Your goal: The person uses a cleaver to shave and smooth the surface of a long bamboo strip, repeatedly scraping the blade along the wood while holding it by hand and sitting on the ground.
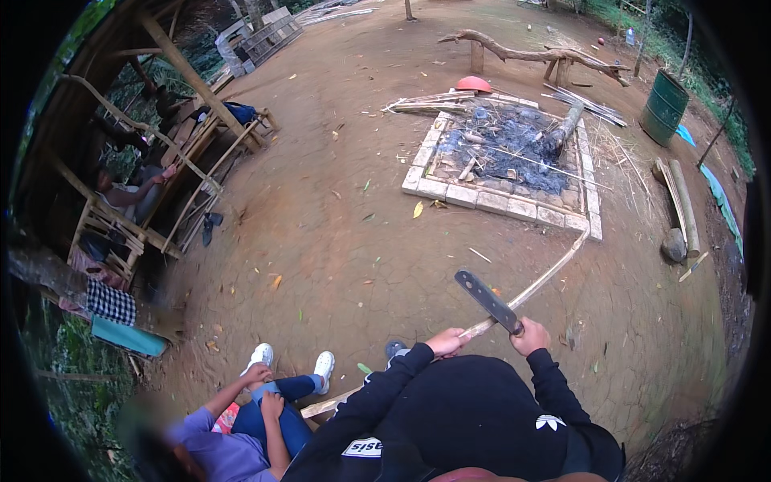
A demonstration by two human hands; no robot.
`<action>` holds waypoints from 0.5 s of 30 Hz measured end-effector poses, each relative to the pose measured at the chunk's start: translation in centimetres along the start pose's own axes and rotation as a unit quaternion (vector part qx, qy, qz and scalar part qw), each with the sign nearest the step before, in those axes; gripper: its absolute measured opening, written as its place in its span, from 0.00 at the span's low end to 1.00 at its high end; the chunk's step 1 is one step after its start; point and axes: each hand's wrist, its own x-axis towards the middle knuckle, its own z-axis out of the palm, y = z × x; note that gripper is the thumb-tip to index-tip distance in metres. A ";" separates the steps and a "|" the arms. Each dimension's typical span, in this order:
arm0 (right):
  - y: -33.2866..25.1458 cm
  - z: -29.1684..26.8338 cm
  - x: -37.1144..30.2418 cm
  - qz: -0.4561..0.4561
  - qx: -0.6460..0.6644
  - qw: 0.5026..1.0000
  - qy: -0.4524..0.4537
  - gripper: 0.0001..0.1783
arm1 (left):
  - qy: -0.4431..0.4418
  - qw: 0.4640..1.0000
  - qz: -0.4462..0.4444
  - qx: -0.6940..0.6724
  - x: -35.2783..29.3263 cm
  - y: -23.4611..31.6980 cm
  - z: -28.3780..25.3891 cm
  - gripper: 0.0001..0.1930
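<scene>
My left hand [447, 343] is closed around a long, pale, slightly bent wooden stick [548, 275]. The stick's far end reaches the brick edge of the fire pit, and its near end runs back under my left arm. In my right hand [530, 336] is the handle of a machete [487, 299] with a broad dark blade. The blade lies across the stick, just ahead of my left hand, and points up and to the left. Whether its edge bites into the wood cannot be made out.
A brick-edged fire pit [474, 198] with ash and a charred log lies ahead. Close on my left sits a person in a purple shirt [221, 446]. Another person sits in the wooden shelter [193, 68]. A green barrel [665, 108] and short logs [683, 207] stand right.
</scene>
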 end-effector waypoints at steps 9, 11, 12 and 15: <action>-2.2 1.9 2.0 0.012 -0.029 0.999 0.001 0.10 | 0.005 1.000 -0.022 -0.020 -0.7 1.0 -2.4 0.16; -2.6 2.4 2.3 0.022 -0.032 0.999 -0.002 0.10 | -0.010 0.999 -0.011 -0.030 -0.6 0.7 -3.2 0.16; -3.0 2.6 2.6 0.032 -0.026 0.999 -0.001 0.10 | -0.006 0.999 -0.017 -0.026 -0.6 0.9 -3.7 0.16; -4.1 3.4 3.6 0.051 -0.013 0.999 0.000 0.11 | 0.001 1.000 -0.022 -0.017 -0.6 1.4 -5.3 0.17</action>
